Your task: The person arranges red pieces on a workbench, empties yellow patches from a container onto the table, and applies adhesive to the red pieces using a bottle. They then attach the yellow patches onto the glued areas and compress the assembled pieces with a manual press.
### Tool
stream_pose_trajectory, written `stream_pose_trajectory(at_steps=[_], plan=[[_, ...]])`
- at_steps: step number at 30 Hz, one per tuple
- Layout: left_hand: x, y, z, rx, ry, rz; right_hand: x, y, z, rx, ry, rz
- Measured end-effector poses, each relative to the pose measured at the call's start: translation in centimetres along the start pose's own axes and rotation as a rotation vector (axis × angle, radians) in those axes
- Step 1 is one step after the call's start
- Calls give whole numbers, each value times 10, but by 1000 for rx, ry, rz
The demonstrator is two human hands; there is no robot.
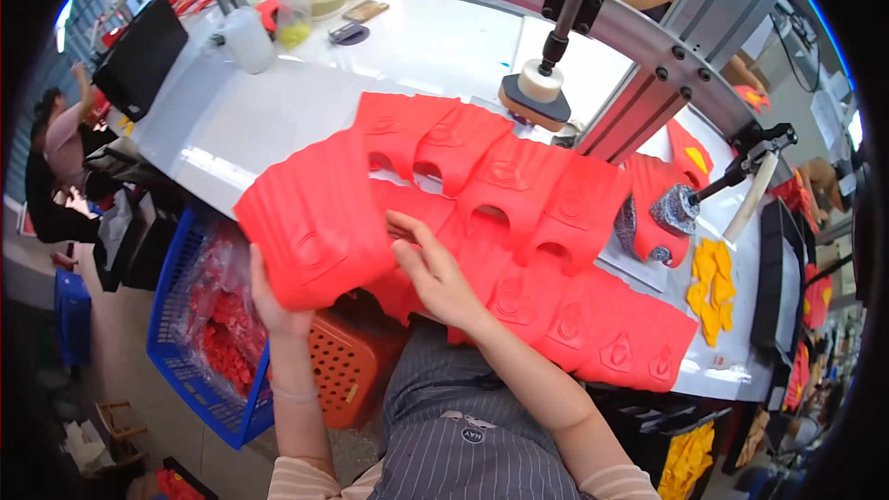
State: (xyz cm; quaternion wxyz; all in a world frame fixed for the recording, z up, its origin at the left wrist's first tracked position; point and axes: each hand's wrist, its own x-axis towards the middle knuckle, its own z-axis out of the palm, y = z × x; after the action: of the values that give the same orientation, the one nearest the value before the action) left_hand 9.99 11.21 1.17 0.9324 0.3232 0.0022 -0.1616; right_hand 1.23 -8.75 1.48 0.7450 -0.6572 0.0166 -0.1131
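Note:
A moulded red piece [310, 213], curved like a shell with ridges and a raised oval ring, is held up at the left of the bench. My left hand [275, 301] grips its lower left side, the fingers partly hidden behind it. Close to the piece's right edge is my right hand [428, 264], thumb and fingers slightly apart; whether the fingertips touch the edge I cannot tell. Similar red pieces [514, 181] lie in overlapping rows across the bench, with a nearer row [565, 329] along the front edge.
A press head with a dark pad [535, 102] hangs over the bench. Right of it, a clamp with a speckled block [674, 211] sits at another red piece. Yellow cut pieces [711, 287] lie at right. A blue basket [208, 398] and an orange stool [347, 375] stand below left.

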Motion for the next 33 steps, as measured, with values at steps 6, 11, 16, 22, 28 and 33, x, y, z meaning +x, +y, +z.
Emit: stream_pose_trajectory(at_steps=[6, 11, 16, 22, 28, 33], plan=[[-16, -22, 38, 162, -1, 66, -25, -33, -17, -297, 131, -211], [-31, -9, 50, 228, -9, 115, -35, -57, -6, -380, 204, -506], [1, 7, 39, 226, 1, 212, -79, -62, -45, -103, 147, -469], [17, 65, -17, 145, -167, -226, -114, -100, -83, 70, 497, -516], [95, 40, -57, 490, -65, -551, -123, -95, -90, 29, 556, -499], [132, 35, -55, 606, -76, -572, -124, -90, -91, 80, 604, -468]])
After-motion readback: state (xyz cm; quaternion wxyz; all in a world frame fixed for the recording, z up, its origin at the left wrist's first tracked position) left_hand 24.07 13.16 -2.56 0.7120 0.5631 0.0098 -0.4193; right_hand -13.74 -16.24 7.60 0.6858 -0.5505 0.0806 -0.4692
